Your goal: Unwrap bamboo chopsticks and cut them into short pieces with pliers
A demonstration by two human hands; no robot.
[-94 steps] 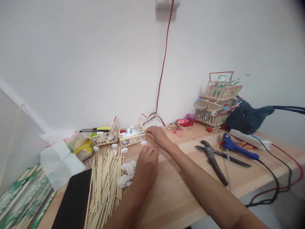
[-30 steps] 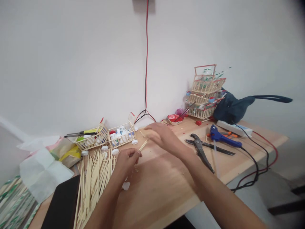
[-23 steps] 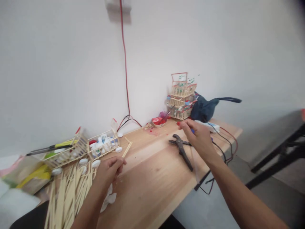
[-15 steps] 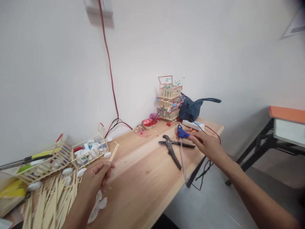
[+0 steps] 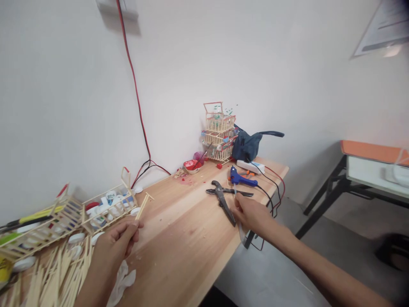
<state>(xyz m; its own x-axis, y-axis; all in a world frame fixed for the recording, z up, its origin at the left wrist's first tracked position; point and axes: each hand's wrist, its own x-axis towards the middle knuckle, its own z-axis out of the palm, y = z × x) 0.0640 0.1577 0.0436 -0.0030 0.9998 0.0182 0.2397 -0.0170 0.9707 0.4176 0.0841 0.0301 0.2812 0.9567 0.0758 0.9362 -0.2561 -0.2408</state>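
My left hand [image 5: 116, 241] is closed on a few thin wooden sticks [image 5: 142, 206] joined near their far end, held above the table's left part. My right hand [image 5: 251, 212] is closed around the long translucent glue stick [image 5: 235, 189] that extends from the blue glue gun [image 5: 243, 178]. The glue gun lies on the table just beyond that hand, its handle free. Beside my right hand lie black-handled pliers [image 5: 223, 201], their jaws pointing left.
Several loose sticks [image 5: 59, 273] and small stick baskets [image 5: 110, 209] holding bottles occupy the left. Stacked baskets [image 5: 220, 136], a red paint dish [image 5: 193, 166], a dark blue bag [image 5: 246, 146] and a power strip [image 5: 251, 166] stand at the back. Crumpled tissue [image 5: 123, 281] lies in front.
My right hand has left the glue gun's handle and moved nearer, onto the glue stick. My left hand still holds the sticks. The whole view has shifted slightly right.
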